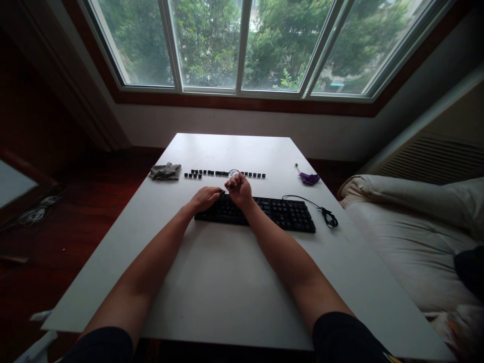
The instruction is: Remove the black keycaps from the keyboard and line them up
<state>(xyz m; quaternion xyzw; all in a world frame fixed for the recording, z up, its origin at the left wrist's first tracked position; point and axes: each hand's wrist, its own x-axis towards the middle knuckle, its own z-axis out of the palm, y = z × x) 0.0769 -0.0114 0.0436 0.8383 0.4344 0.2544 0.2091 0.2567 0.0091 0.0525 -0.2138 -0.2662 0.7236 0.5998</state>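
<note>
A black keyboard [280, 214] lies across the middle of the white table [227, 282]. My left hand [205, 198] rests on the keyboard's left end, fingers curled against the keys. My right hand [239, 187] is closed in a fist just above the keyboard, gripping a thin wire tool whose loop [234, 172] sticks up behind the knuckles. Its tip meets the left fingers. Behind the hands, a row of several loose black keycaps [212, 173] lines the table.
A crumpled grey cloth [165, 171] sits at the row's left end. A small purple brush [308, 177] lies at the back right. The keyboard's cable [328, 216] coils off its right end. A cushioned sofa [408, 232] adjoins the table's right side; windows are behind.
</note>
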